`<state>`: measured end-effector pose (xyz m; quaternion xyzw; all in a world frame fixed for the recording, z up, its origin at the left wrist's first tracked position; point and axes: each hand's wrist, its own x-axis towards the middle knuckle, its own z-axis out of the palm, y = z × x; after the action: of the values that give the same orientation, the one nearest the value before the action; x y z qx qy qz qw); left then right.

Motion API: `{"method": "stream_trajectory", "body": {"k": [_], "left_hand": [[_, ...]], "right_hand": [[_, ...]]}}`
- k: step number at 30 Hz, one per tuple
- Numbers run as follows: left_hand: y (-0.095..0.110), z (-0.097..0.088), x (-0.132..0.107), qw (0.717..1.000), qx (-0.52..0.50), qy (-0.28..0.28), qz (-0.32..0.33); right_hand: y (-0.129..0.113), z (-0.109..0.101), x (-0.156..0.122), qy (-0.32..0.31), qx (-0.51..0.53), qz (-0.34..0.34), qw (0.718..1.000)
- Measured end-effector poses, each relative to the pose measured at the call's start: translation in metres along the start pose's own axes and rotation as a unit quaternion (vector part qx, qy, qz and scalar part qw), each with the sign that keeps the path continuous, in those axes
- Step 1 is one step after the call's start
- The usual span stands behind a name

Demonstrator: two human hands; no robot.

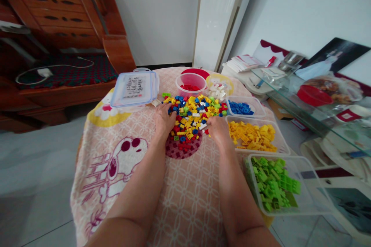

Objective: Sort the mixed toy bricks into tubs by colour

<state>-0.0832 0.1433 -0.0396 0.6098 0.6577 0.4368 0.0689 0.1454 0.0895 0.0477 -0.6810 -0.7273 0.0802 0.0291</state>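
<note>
A heap of small mixed bricks [193,117], yellow, red, blue, green and white, lies on the cloth-covered table [185,197]. My left hand [164,120] rests palm down at the heap's left edge, its fingers reaching into the bricks. At the heap's right edge my right hand [218,129] lies on the cloth with its fingers curled down among the bricks. Whether either hand grips a brick is hidden.
Clear tubs hold sorted bricks: green [272,185], yellow [252,136], blue [240,107], red in a round bowl [190,83], white beside it [218,89]. A lidded box [133,89] stands at the back left. A glass shelf [313,112] is on the right, a wooden bench [58,65] on the left.
</note>
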Motion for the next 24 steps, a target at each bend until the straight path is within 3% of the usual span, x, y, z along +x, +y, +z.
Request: {"method": "stream_trajectory", "body": {"k": [16,24], "left_hand": [[0.000,0.001,0.000,1.000,-0.005,0.007,-0.006],[0.001,-0.001,0.000,1.000,0.003,-0.005,0.000]], "right_hand": [[0.000,0.010,0.004,0.034,0.068,0.007,0.997],[0.004,-0.005,0.002,0.081,0.123,0.011,0.989]]}}
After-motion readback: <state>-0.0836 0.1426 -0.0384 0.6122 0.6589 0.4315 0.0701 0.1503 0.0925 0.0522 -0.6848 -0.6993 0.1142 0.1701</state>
